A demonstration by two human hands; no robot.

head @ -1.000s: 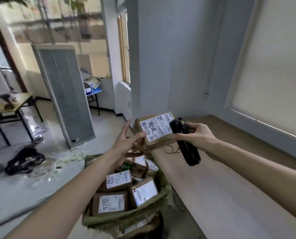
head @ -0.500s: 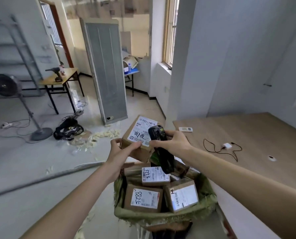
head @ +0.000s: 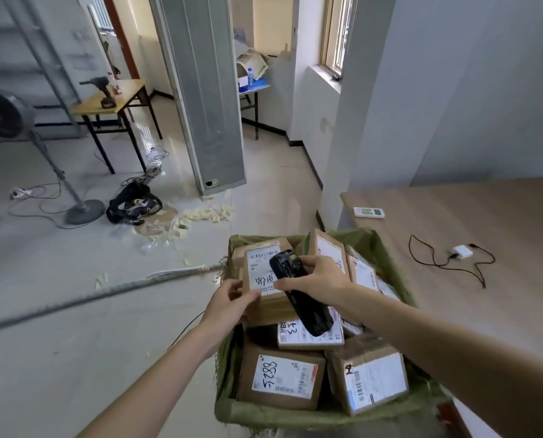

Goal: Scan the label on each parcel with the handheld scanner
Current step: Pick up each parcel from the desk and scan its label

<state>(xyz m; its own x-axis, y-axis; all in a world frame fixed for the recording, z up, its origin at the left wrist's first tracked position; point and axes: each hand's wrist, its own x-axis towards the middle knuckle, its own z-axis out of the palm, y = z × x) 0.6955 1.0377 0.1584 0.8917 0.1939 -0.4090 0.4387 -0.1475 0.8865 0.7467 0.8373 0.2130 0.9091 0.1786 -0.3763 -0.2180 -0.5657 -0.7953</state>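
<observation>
The parcel (head: 265, 290) was a small brown cardboard box with a white shipping label (head: 261, 273) covering most of its upper face; the label carried barcodes, fine print and bold black handwritten characters. The left hand (head: 229, 300) held the parcel at its near left corner, thumb on the label side and fingers curled under the edge. It sat just above the other boxes in a green woven sack (head: 298, 417), which stood open on the floor beside the wooden table (head: 485, 235).

The right hand (head: 319, 281) was clamped round a black handheld scanner (head: 300, 295), a long slim device with a small greenish screen at its far end. The scanner lay diagonally across the parcel's right side, its head over the label and its lower end pointing back toward the person. The two hands were close together, with only the parcel's width between them.

More parcels filled the sack below, one marked "5288" (head: 284, 379) and another with a label facing right (head: 373, 382).
</observation>
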